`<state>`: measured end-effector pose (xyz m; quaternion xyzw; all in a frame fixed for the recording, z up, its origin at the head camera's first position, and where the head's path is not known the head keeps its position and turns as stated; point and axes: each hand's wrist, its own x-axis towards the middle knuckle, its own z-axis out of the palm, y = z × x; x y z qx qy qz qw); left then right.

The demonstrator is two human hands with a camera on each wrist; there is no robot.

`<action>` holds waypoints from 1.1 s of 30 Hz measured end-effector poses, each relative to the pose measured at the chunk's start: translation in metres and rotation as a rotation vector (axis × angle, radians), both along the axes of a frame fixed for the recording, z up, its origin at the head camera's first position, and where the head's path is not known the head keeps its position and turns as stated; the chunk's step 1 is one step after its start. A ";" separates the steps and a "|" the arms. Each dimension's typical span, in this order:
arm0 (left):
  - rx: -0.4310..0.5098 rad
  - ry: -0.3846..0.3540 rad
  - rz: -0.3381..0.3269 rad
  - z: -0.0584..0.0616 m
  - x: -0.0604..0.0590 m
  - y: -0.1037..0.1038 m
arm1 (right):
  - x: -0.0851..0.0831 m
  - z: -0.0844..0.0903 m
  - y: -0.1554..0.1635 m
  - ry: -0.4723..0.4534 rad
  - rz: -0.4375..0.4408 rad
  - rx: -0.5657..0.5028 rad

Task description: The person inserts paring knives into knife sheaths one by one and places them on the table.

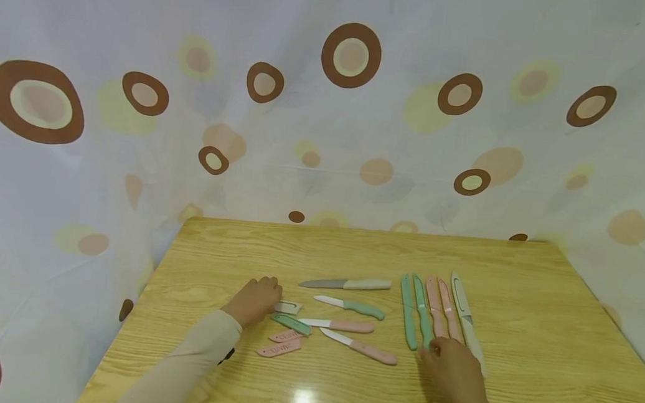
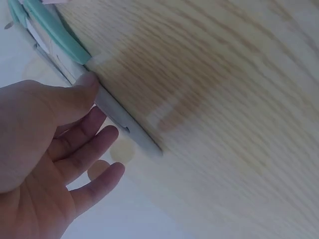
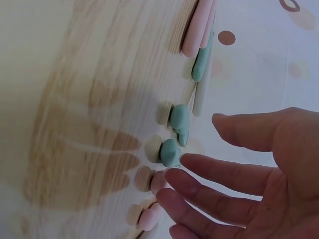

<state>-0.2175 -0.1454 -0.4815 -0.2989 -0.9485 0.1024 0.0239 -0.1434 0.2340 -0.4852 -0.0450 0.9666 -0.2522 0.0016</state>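
My left hand lies on the wooden table, fingers relaxed. Its thumb tip touches a white blade sheath. Just in front lie a green sheath and two pink sheaths. Several bare-bladed knives lie in the middle. To the right, several sheathed knives lie side by side: two green, two pink, one white. My right hand hovers open at their handle ends, holding nothing.
A white curtain with brown and yellow circles hangs around the table on the back and both sides. The table's left edge is close to my left sleeve. Bare wood stretches behind the knives and at the far right.
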 end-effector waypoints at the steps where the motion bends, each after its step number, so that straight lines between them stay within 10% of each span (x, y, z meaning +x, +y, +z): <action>1: -0.029 0.033 -0.018 0.000 0.002 0.000 | 0.000 0.000 -0.001 0.002 0.004 0.004; 21: -0.153 0.351 -0.129 0.000 0.009 -0.010 | -0.001 -0.001 -0.010 -0.048 0.081 -0.072; 33: 0.336 0.211 -0.162 0.011 0.011 -0.005 | -0.012 0.005 -0.021 0.066 0.139 -0.039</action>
